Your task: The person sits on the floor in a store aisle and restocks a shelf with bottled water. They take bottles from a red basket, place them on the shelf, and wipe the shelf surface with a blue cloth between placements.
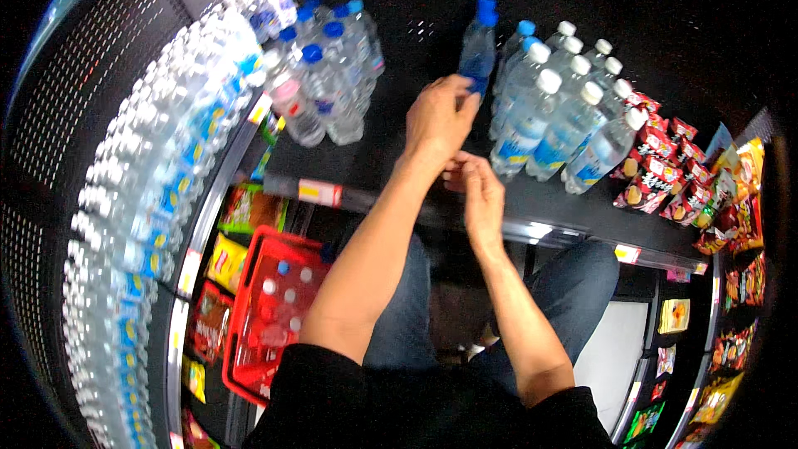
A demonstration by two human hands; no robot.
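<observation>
A clear plastic bottle with a blue cap and blue label (479, 47) stands on the black shelf (386, 168). Another blue cap shows just behind it. My left hand (439, 115) reaches to the lower part of this bottle, thumb and forefinger apart at its near side. Whether the fingers grip it or only overlap it in view, I cannot tell. Below and to the right, my right hand (480, 190) is close to the left wrist, its fingers curled and blurred. Nothing shows in it. Right of both hands are rows of white-capped bottles with light blue labels (520, 137).
Left on the shelf is a cluster of blue-capped bottles (330, 87); packed bottles (181, 162) line the far left. Red snack packets (654, 162) lie at right. A red shopping basket (249, 318) holding capped bottles sits beside my left arm. The shelf's front edge carries price tags (320, 192).
</observation>
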